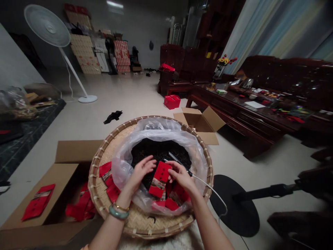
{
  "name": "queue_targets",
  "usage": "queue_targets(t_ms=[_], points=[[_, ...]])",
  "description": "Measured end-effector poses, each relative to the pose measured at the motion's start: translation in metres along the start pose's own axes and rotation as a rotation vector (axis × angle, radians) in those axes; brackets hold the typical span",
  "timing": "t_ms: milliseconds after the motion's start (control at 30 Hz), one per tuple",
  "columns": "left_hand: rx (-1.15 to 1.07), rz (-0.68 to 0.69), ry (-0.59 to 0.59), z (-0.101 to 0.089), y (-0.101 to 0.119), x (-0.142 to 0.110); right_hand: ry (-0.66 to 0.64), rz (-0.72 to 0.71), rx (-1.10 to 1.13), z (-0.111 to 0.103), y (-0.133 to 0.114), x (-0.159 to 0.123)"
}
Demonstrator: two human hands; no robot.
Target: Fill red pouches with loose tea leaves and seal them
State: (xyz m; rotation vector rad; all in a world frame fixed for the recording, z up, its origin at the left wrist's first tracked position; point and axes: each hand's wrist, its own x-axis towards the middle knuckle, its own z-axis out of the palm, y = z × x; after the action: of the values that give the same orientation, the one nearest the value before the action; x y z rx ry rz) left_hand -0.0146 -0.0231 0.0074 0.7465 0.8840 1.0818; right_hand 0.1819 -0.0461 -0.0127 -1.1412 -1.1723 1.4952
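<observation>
A red packet [159, 177] with a pale picture band is pinched at its upper right by my right hand [179, 173]. My left hand [142, 172] hovers just left of that packet, fingers apart, with nothing in it. Below both hands, a clear plastic bag [123, 152] lies rolled open, full of dark, loose, leaf-like stuff [145, 147]. Metal tongs, or a similar tool [177, 159], rest on the dark stuff beside my right hand, near a white cord. More red packets [171, 203] sit at the bag's near edge, and others [110, 184] lie left of it.
A round woven bamboo tray [104, 139] carries the bag. At left, an open cardboard box [65, 170] holds red packets, with one packet [39, 202] on its flap. Another open carton [201, 121] stands behind. A black round stand base [235, 205] is close on the right.
</observation>
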Motion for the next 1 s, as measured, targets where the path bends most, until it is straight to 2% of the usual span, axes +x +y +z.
queue_targets(t_ms=[67,133,267,400,533,667,800,900,1000], points=[[0.214,-0.112,-0.129,0.01,-0.015,-0.001,0.043,-0.071,-0.095,0.0,0.0,0.001],[0.312,-0.131,-0.182,0.015,-0.023,-0.001,0.095,-0.191,-0.304,0.002,0.001,0.001],[0.372,-0.036,-0.118,0.011,-0.029,0.002,0.224,-0.478,-0.772,0.009,0.002,-0.003],[0.404,0.004,-0.108,0.007,-0.031,0.003,0.327,-0.667,-0.986,0.019,0.003,-0.008],[0.479,0.026,-0.111,0.01,-0.031,0.001,0.384,-0.663,-1.049,0.02,-0.003,-0.007],[0.538,0.074,-0.114,0.015,-0.025,-0.002,0.225,-0.68,-1.019,0.016,-0.014,-0.004],[0.48,-0.063,-0.069,0.014,-0.018,-0.004,0.122,-0.69,-0.833,0.016,-0.02,-0.006],[0.405,-0.18,-0.15,0.013,-0.015,-0.008,0.067,-0.701,-0.744,0.017,-0.02,-0.011],[0.361,-0.176,-0.268,0.015,-0.01,-0.012,-0.024,-0.719,-0.736,0.017,-0.02,-0.015]])
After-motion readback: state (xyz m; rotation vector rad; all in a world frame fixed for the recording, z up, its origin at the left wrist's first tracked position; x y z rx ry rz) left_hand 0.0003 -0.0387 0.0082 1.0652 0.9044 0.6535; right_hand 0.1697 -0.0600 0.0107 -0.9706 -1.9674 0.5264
